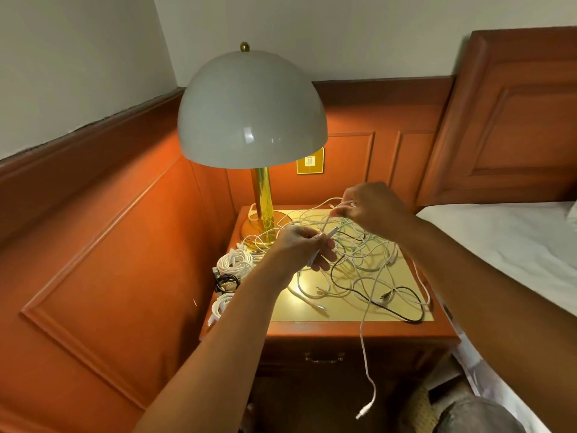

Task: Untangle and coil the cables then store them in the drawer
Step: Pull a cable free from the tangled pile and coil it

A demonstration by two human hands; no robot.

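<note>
Partway: left hand (304, 248) and right hand (370, 207) each pinch white cable strands above the tangled cables (362, 264) on the tabletop (343, 312), three finished coils (234, 260) left of left hand, drawer (324, 357) below closed.

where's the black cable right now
In the head view, the black cable lies on the nightstand top, toward its front right corner, looping under the white tangle just below the right hand.

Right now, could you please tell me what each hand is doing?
Left hand: fingers curled round a white cable.
Right hand: pinching a white cable end above the tangle.
</note>
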